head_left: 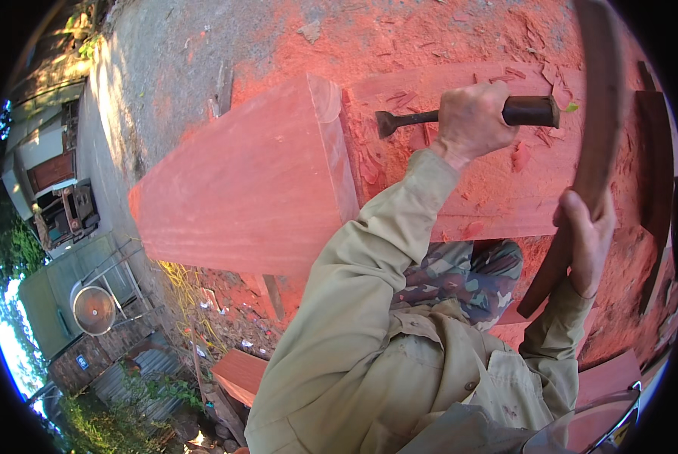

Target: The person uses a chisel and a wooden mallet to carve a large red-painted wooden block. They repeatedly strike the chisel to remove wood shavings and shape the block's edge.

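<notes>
My left hand (475, 121) is wrapped round a chisel (532, 111) with a dark handle, held over a thick reddish timber (498, 193). Its flared blade points left, towards a raised block (240, 181) of the same red wood. Whether the edge touches the wood, I cannot tell. In my right hand (592, 238) is a long brown wooden bar (602, 91), gripped towards its lower end and raised to the right of the chisel. Wood chips (369, 163) and shavings lie on the lower face beside the block's step.
Red sawdust (308, 38) covers the ground around the timber. Dark curved pieces of wood (656, 181) stand at the far right. Another red timber piece (240, 374) lies by my left elbow. A round fan (94, 310), a corrugated sheet (138, 382) and a vehicle (70, 212) are at the left.
</notes>
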Available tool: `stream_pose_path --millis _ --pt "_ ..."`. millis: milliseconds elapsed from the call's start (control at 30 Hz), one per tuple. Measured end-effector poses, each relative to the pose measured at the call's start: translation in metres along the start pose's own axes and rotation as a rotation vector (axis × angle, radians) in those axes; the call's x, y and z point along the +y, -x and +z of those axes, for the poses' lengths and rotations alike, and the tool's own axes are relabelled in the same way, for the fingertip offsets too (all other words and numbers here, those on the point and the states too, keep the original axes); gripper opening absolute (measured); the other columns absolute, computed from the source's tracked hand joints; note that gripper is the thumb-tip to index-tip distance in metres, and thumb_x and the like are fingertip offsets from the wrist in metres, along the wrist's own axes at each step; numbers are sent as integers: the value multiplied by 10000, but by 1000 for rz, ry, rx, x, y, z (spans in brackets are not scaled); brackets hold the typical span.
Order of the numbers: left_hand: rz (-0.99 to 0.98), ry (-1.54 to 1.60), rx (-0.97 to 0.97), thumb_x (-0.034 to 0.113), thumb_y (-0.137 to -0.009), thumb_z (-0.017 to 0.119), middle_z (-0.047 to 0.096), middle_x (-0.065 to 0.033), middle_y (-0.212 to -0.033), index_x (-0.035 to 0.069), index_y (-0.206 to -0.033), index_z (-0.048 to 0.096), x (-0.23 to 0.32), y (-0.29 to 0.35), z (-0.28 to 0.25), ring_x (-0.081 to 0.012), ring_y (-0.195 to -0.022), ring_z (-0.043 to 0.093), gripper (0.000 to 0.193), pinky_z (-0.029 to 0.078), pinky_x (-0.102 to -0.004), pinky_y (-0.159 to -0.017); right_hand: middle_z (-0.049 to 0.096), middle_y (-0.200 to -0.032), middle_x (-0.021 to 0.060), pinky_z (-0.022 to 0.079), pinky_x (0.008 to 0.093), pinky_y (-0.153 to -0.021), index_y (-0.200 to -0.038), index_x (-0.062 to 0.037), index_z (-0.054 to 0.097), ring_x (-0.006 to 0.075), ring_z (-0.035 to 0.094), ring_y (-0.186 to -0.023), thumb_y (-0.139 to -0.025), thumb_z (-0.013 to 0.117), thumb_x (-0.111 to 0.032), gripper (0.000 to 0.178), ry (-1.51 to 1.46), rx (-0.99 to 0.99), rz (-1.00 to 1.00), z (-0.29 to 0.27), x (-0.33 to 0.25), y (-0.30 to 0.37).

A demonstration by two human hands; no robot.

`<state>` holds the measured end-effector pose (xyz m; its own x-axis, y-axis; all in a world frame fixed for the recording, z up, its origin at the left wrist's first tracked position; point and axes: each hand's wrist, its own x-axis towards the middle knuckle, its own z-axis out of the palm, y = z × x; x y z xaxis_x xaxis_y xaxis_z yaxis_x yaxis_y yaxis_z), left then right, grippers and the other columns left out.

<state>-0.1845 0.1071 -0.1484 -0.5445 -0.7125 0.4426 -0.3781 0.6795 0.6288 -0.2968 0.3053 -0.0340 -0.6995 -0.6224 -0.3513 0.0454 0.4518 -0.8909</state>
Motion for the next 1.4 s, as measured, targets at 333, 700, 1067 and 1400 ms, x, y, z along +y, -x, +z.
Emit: stream_pose_path --millis 333,700,1067,1400 --pt "31 -17 -16 266 -732 823 705 -109 -695 124 -769 665 -4 2 4 -330 -632 725 216 567 -437 -559 607 -803 19 476 273 -597 -1147 -17 629 111 592 -657 -931 797 -220 341 -6 -103 -3 -7 23 -1" --pt "51 -103 -71 265 -716 815 704 -115 -690 122 -765 661 -9 10 23 -332 -621 718 216 563 -455 -552 628 -816 27 481 275 -593 -1149 -10 618 106 597 -657 -972 763 -254 335 -35 -125 20 -5 41 -9" --pt "35 -193 -161 273 -742 809 709 -125 -703 112 -766 650 -29 22 5 -338 -633 722 228 569 -459 -562 625 -839 25 499 292 -591 -1188 -8 606 116 595 -665 -951 791 -259 391 -50 -232 155 -8 76 -4" --pt "103 -58 -66 247 -749 800 681 -111 -666 113 -761 640 2 4 23 -324 -611 716 210 570 -435 -555 643 -831 60 516 291 -591 -1085 -31 584 142 629 -653 -997 724 -323 336 -156 -27 95 -34 63 -1"
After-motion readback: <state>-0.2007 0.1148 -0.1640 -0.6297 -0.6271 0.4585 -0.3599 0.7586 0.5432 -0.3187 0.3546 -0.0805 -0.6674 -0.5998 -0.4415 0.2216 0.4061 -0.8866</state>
